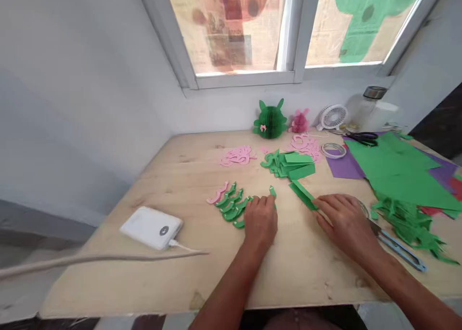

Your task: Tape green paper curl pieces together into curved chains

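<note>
My left hand [261, 218] is closed, and a small curved green paper cutout [272, 191] sticks out past its fingers. Just left of it lie several scalloped green paper pieces [231, 208] and a pink one [218, 193]. My right hand [341, 219] pinches the near end of a folded green paper strip [302, 194], whose far end reaches toward a pile of green paper pieces [288, 164]. A blue utility knife [402, 250] lies beside my right wrist, partly hidden. Behind the right hand shows part of a tape roll [363, 207].
A white power bank [151, 227] with a cable lies left. Pink cutouts [237, 155], a green paper figure [270, 120], a pink one [299, 122] and a small fan [332, 116] stand toward the wall. Right are green sheets [397, 171], scissors [364, 138], tape [333, 151] and green scraps [407, 224].
</note>
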A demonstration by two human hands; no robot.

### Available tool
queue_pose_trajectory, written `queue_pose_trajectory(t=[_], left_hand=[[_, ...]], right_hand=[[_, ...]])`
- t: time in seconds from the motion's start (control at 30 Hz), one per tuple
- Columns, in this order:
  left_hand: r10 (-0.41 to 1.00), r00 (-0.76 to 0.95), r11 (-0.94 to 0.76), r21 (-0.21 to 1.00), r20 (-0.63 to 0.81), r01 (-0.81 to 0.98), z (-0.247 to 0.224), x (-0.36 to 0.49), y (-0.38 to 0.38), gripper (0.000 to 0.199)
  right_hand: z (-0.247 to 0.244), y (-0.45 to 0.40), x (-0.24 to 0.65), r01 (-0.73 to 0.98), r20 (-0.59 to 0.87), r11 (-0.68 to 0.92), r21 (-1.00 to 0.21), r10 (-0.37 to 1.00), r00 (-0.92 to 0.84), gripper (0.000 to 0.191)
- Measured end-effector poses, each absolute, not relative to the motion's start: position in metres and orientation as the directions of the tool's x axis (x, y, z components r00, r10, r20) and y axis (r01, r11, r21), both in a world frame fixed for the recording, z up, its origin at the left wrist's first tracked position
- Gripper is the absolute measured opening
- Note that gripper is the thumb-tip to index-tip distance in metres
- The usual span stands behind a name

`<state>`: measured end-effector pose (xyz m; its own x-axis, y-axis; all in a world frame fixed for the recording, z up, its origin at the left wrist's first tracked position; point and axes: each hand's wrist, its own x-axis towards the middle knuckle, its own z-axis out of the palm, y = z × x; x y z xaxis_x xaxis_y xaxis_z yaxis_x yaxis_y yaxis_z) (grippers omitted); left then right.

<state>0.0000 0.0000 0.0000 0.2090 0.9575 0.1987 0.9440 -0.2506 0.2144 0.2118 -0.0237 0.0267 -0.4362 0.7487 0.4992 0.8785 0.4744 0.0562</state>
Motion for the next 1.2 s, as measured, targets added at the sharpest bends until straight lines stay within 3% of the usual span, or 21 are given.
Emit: queue_pose_trajectory(t=[0.43,0.8,1.03,1.2], left_hand=[[0.92,0.273,-0.342,0.234,0.282,0.91,-0.003,0.005,-0.005,0.027],[0.901,0.343,-0.407,0.242,0.266,0.881,0.006,0.01,-0.015,0.023],[0.838,0.295,-0.464,0.316,0.459,0.828,0.01,0.004,-0.032,0.006],[0.772,0.265,-0.551,0.4,0.577,0.733,0.005,0.011,-0.043,0.014]], right_hand=[[0.009,-0.091,0.219,0.875,0.552,0.455,-0.162,0.777,-0.302,0.02],[-0.01,-0.112,0.19,0.822,0.525,0.468,-0.324,0.812,-0.255,0.022],[-0.018,-0.108,0.182,0.794,0.507,0.484,-0.367,0.82,-0.266,0.022],[-0.02,-0.11,0.186,0.78,0.521,0.482,-0.399,0.819,-0.239,0.022]])
